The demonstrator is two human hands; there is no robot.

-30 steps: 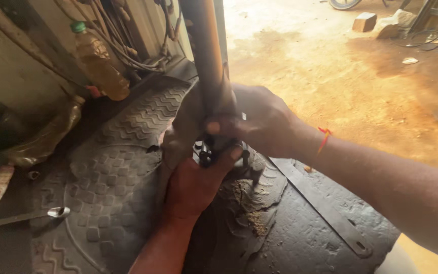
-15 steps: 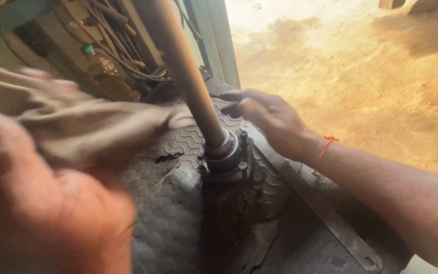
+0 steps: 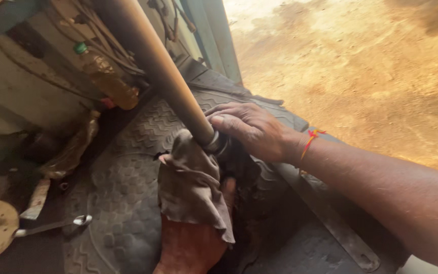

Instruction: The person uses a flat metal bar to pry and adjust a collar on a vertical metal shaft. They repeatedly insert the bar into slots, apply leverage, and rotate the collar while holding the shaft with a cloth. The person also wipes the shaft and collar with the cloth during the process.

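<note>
Right hand [image 3: 252,129] is wrapped around the base of the tan metal rod [image 3: 153,66], fingers curled on the collar where it meets the dark fitting, while my left hand [image 3: 193,243] comes up from below holding a brown rag [image 3: 191,185] pressed against the same joint, fingers mostly hidden under the cloth. Rod slants up and away from my grip toward the top left; the patterned rubber mat [image 3: 122,167] lies under both hands. Left of the grip, well apart: a plastic bottle [image 3: 106,77] of yellowish liquid up by the wall, a spanner [image 3: 51,227] down on the floor.
</note>
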